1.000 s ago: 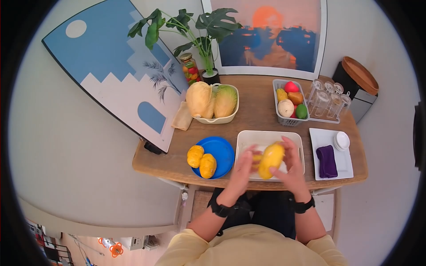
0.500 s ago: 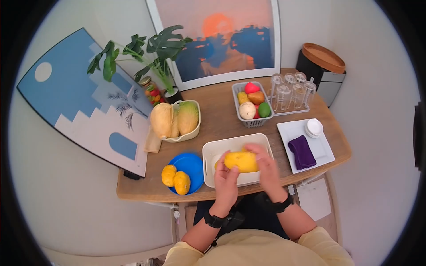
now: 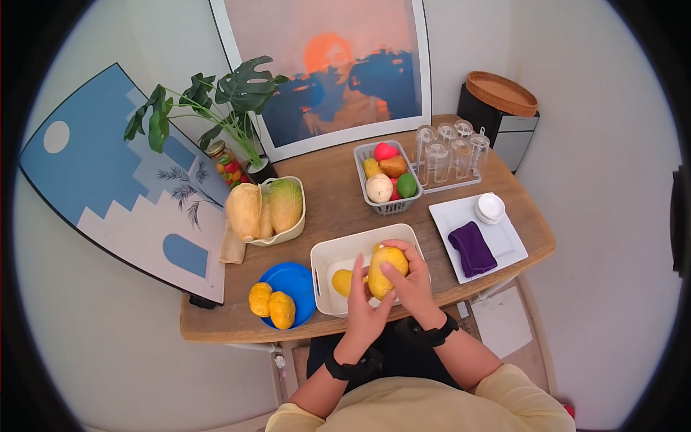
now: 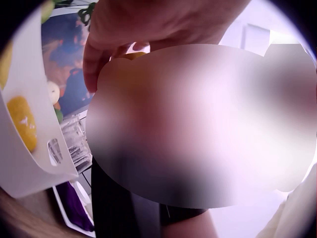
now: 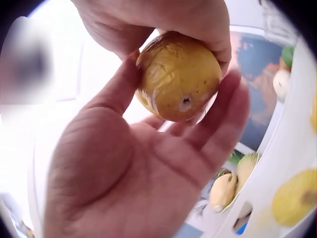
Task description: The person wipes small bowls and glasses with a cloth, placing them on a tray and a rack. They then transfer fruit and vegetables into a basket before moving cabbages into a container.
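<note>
At seven o'clock of an oval yellow fruit (image 3: 389, 277), left fingers (image 3: 355, 286) spread wide. The right hand (image 3: 417, 291) grips it.

Yellow fruit (image 3: 389, 270) in the right grip (image 3: 414, 282), left grip (image 3: 366, 308) close alongside, near a cream bin (image 3: 349, 252).
</note>
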Demonstrator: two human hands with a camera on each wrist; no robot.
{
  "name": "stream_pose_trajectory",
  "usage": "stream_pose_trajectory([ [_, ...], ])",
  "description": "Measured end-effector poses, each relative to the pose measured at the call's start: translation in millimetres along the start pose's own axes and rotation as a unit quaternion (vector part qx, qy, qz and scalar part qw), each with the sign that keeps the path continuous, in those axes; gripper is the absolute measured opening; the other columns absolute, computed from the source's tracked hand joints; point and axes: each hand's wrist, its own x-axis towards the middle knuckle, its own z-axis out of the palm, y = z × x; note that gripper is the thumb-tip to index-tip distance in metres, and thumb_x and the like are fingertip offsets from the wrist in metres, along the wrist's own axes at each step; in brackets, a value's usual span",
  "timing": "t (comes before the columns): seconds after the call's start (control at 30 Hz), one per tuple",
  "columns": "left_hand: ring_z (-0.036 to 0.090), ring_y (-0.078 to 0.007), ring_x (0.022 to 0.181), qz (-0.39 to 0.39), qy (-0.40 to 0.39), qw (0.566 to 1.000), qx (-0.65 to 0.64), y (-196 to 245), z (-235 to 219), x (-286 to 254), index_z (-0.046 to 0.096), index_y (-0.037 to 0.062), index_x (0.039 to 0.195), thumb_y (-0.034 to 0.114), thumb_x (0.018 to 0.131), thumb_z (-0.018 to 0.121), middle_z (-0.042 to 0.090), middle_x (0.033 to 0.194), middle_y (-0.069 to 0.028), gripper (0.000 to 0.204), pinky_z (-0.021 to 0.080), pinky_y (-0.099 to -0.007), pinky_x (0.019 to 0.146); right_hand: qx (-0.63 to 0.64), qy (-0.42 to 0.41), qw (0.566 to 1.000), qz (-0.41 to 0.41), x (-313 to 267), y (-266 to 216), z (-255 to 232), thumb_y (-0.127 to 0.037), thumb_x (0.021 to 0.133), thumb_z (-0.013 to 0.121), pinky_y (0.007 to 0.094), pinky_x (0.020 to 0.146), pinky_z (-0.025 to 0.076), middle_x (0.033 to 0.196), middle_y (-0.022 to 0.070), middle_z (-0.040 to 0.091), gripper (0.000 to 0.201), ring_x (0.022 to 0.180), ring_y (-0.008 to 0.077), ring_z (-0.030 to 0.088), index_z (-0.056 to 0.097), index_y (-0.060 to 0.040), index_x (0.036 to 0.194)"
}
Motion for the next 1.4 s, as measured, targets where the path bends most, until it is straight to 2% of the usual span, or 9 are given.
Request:
stream_pose_trajectory([
  [0.07, 0.044, -0.0185, 0.112, -0.06, 0.021, 0.983, -0.173, -2.9, 1.1, 1.0, 0.022, 0.0031, 0.136, 0.005, 0.088, 0.05, 0.041, 0.124, -0.012, 0.056, 0.037, -0.0293, 0.094, 0.05, 0.026, 0.998, 0.01, -2.1, 9.4, 1.5, -0.008, 0.082, 0.059, 0.0267, 0.083, 0.042, 0.096, 0.008, 0.054, 0.028, 0.091, 0.014, 0.052, 0.05, -0.0024, 0.108],
  [0.13, 0.047, -0.0182, 0.107, -0.257, 0.044, 0.837, -0.481, 0.6, -2.6, 3.3, 0.031, 0.0023, 0.132, 0.009, 0.09, 0.048, 0.045, 0.118, -0.0116, 0.046, 0.038, -0.0293, 0.093, 0.1, 0.051, 0.993, 0.021, -2.2, 9.5, 2.9, -0.007, 0.081, 0.06, 0.0258, 0.082, 0.041, 0.095, 0.0062, 0.054, 0.024, 0.09, 0.0122, 0.051, 0.052, -0.0028, 0.103],
  [0.27, 0.049, -0.0191, 0.106, -0.154, 0.073, 0.934, -0.313, -14.5, -1.4, -1.2, 0.032, 0.0016, 0.129, 0.012, 0.092, 0.047, 0.046, 0.117, -0.0111, 0.041, 0.041, -0.0303, 0.092, -0.072, -0.004, 0.993, -0.089, -2.0, 8.9, 2.9, -0.001, 0.079, 0.055, 0.0255, 0.082, 0.042, 0.102, 0.0078, 0.053, 0.018, 0.095, 0.0147, 0.052, 0.054, -0.002, 0.097],
  [0.47, 0.048, -0.0188, 0.108, -0.223, 0.082, 0.801, -0.55, 2.6, -4.3, 2.1, 0.032, 0.0046, 0.128, 0.009, 0.091, 0.047, 0.045, 0.118, -0.0108, 0.041, 0.041, -0.0321, 0.093, -0.118, 0.003, 0.981, -0.157, -10.7, 10.4, 3.9, 0.001, 0.076, 0.052, 0.0305, 0.092, 0.037, 0.105, 0.0112, 0.051, 0.027, 0.102, 0.0209, 0.05, 0.053, 0.0005, 0.103],
  [0.53, 0.047, -0.0195, 0.109, -0.111, 0.156, 0.888, -0.419, 5.0, 3.2, 1.2, 0.027, 0.0083, 0.131, 0.011, 0.091, 0.048, 0.045, 0.118, -0.0107, 0.045, 0.041, -0.0326, 0.093, -0.075, 0.014, 0.992, -0.103, -9.8, 11.0, 5.9, 0.0, 0.078, 0.052, 0.0324, 0.095, 0.034, 0.109, 0.012, 0.051, 0.03, 0.105, 0.0233, 0.049, 0.053, 0.001, 0.107],
  [0.87, 0.039, -0.0213, 0.118, -0.081, 0.114, 0.88, -0.454, 6.0, -4.2, 2.1, 0.016, 0.0123, 0.138, 0.014, 0.094, 0.042, 0.038, 0.129, -0.0095, 0.051, 0.033, -0.035, 0.1, -0.195, -0.073, 0.974, -0.089, -9.8, 7.8, 5.8, -0.014, 0.088, 0.046, 0.0319, 0.098, 0.032, 0.123, 0.015, 0.048, 0.039, 0.114, 0.0215, 0.045, 0.045, 0.0006, 0.124],
  [1.07, 0.038, -0.0248, 0.12, -0.05, -0.011, 0.999, -0.012, 3.1, -14.8, 3.2, 0.018, 0.0086, 0.139, 0.0, 0.078, 0.056, 0.035, 0.131, -0.0157, 0.072, 0.032, -0.0347, 0.099, -0.055, -0.028, 0.998, -0.022, -13.1, 8.3, 6.2, -0.013, 0.089, 0.048, 0.0281, 0.095, 0.034, 0.12, 0.0122, 0.05, 0.039, 0.11, 0.0179, 0.046, 0.043, -0.0003, 0.126],
  [1.17, 0.043, -0.0298, 0.115, 0.066, 0.026, 0.989, 0.129, 19.2, -9.7, 3.2, 0.028, 0.0046, 0.135, -0.002, 0.069, 0.064, 0.04, 0.124, -0.0183, 0.075, 0.035, -0.0353, 0.096, -0.005, -0.036, 0.999, -0.003, -16.5, 6.4, 9.6, -0.009, 0.088, 0.049, 0.028, 0.095, 0.034, 0.119, 0.0111, 0.05, 0.036, 0.109, 0.0193, 0.047, 0.046, -0.0006, 0.123],
  [1.4, 0.045, -0.0307, 0.112, 0.061, 0.098, 0.978, 0.174, 12.8, -42.8, -10.4, 0.036, 0.0009, 0.129, 0.002, 0.068, 0.069, 0.043, 0.122, -0.0169, 0.069, 0.038, -0.0357, 0.093, -0.092, -0.145, 0.981, -0.095, -11.8, 9.3, 14.7, -0.014, 0.09, 0.049, 0.0308, 0.095, 0.035, 0.122, 0.0135, 0.05, 0.034, 0.112, 0.021, 0.048, 0.048, -0.0012, 0.121],
])
